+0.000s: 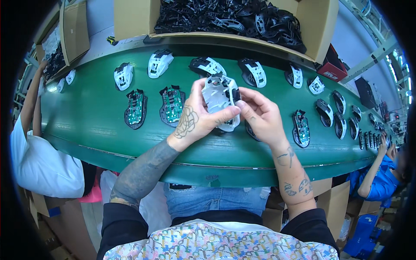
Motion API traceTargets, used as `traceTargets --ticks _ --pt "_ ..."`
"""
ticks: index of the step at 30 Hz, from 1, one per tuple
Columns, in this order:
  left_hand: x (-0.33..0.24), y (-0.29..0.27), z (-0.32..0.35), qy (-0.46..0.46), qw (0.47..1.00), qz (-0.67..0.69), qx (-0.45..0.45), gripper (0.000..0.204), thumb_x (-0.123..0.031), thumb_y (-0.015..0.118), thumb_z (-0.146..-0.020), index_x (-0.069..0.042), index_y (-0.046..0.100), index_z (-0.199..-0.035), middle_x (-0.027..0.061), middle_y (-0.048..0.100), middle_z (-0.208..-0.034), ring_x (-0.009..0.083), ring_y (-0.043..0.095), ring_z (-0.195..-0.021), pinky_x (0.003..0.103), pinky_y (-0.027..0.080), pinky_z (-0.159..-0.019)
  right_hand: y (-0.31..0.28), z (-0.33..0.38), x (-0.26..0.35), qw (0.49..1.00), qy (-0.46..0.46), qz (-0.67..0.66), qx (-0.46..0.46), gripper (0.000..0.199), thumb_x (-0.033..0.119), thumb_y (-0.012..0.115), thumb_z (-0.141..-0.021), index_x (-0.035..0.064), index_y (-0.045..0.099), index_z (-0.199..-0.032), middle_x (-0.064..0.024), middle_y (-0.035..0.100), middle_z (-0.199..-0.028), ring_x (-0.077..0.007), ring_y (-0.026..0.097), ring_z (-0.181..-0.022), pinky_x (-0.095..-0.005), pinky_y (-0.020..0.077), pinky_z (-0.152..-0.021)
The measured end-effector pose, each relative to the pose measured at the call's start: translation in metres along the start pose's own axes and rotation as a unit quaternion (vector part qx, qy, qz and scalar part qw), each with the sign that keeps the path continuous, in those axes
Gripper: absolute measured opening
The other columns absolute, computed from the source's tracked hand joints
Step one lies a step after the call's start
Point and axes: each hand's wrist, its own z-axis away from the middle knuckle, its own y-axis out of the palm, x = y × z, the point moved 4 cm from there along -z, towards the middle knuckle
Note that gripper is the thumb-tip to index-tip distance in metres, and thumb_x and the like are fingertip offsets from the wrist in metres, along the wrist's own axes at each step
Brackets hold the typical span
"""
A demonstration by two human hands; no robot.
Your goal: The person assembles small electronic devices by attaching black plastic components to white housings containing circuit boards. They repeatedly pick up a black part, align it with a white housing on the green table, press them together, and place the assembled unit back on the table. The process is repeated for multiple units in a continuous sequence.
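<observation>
Above the green belt I hold a white mouse shell (pixel 214 97) with its hollow inside turned up toward me. Dark parts line its upper and right edges. My left hand (pixel 197 112) wraps round the shell's left side, thumb laid across its lower part. My right hand (pixel 262 112) grips the right edge, with thumb and fingers at a black piece (pixel 234 95) there. Just left of my left hand lies a mouse base with a green circuit board (pixel 173 106). Another dark mouse part (pixel 252 131) is partly hidden beneath my right hand.
A green conveyor belt (pixel 108 138) spans the view, bearing white-and-black mouse shells (pixel 123 76) and another circuit-board base (pixel 301 130). Behind it stands a cardboard box (pixel 318 30) full of black plastic parts. Co-workers sit at left (pixel 47 164) and right (pixel 381 177).
</observation>
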Motion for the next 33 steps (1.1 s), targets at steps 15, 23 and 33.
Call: traceTargets --ticks 15,23,33 --pt "0.001 -0.020 -0.008 -0.085 0.977 0.186 0.067 0.063 -0.012 0.071 -0.078 0.004 0.036 -0.128 0.0158 0.059 -0.114 0.0215 0.060 -0.104 0.032 0.049 -0.088 -0.116 -0.165 0.054 0.729 -0.111 0.639 -0.217 0.019 0.016 0.057 -0.084 0.0106 0.069 -0.097 -0.0137 0.067 -0.098 -0.0305 0.065 -0.087 -0.0393 0.0506 -0.079" --pt "0.002 -0.022 -0.012 -0.108 0.942 0.306 0.086 0.056 -0.019 0.063 -0.084 -0.004 0.036 -0.131 0.0109 0.056 -0.117 0.0219 0.056 -0.109 0.037 0.045 -0.096 -0.163 -0.219 0.047 0.613 -0.018 0.790 -0.025 0.020 0.017 0.065 -0.077 0.0156 0.071 -0.096 -0.0114 0.066 -0.102 -0.0286 0.062 -0.097 -0.0395 0.0490 -0.086" --pt "0.007 -0.034 -0.013 -0.087 0.954 0.284 0.027 0.052 -0.014 0.066 -0.081 0.001 0.041 -0.124 0.0129 0.060 -0.109 0.0206 0.062 -0.098 0.034 0.052 -0.086 -0.106 -0.097 0.090 0.895 -0.121 0.340 -0.263 0.021 0.020 0.061 -0.090 0.0017 0.061 -0.100 -0.0091 0.066 -0.078 -0.0155 0.064 -0.061 -0.0251 0.0500 -0.055"
